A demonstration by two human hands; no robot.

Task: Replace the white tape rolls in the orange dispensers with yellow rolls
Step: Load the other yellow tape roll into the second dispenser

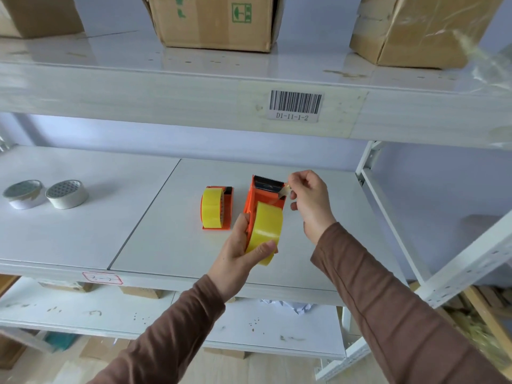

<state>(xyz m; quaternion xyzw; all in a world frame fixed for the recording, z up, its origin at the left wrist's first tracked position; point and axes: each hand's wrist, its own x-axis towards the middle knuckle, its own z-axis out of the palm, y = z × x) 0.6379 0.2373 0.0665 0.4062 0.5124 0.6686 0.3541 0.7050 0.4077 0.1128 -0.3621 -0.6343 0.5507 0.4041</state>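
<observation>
My left hand (238,249) grips an orange dispenser (263,196) with a yellow roll (266,231) mounted in it, held tilted above the white shelf (166,239). My right hand (310,200) pinches the loose end of the yellow tape (286,189) beside the dispenser's serrated black blade (268,180). A second orange dispenser (225,209) with a yellow roll (212,207) stands on the shelf just to the left. Two white tape rolls (23,194) (67,194) lie flat at the shelf's far left.
An upper shelf with a barcode label (295,105) carries cardboard boxes (216,22). White metal uprights (388,217) frame the right side. A lower shelf (110,309) holds crumpled paper (288,306).
</observation>
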